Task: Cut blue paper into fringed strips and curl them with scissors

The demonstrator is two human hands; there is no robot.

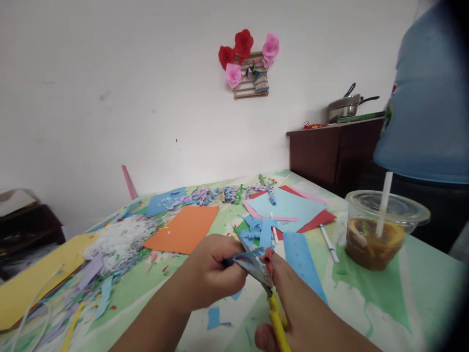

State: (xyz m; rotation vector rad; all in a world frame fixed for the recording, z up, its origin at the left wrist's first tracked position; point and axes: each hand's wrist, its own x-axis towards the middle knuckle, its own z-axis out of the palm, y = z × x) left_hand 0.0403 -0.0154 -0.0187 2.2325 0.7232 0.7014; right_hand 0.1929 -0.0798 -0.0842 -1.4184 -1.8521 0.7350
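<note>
My left hand (pixel 214 274) is closed on a small folded strip of blue paper (pixel 234 259), pinched between thumb and fingers. Yellow-handled scissors (pixel 278 322) are gripped in my right hand (pixel 296 293), their blades (pixel 252 269) parted and reaching up to the paper between the two hands. Whether the blades touch the paper I cannot tell. Beyond the hands lie fringed blue paper pieces (pixel 252 230) and a long blue paper strip (pixel 302 261). A small blue scrap (pixel 213 318) rests on the table below my left hand.
An orange sheet (pixel 194 227), a heap of white shredded paper (pixel 122 239) and yellow sheets (pixel 40 274) lie to the left. A lidded cup of drink with a straw (pixel 381 239) stands at right, near a marker (pixel 329 244). A person in a blue shirt (pixel 428 107) stands behind it.
</note>
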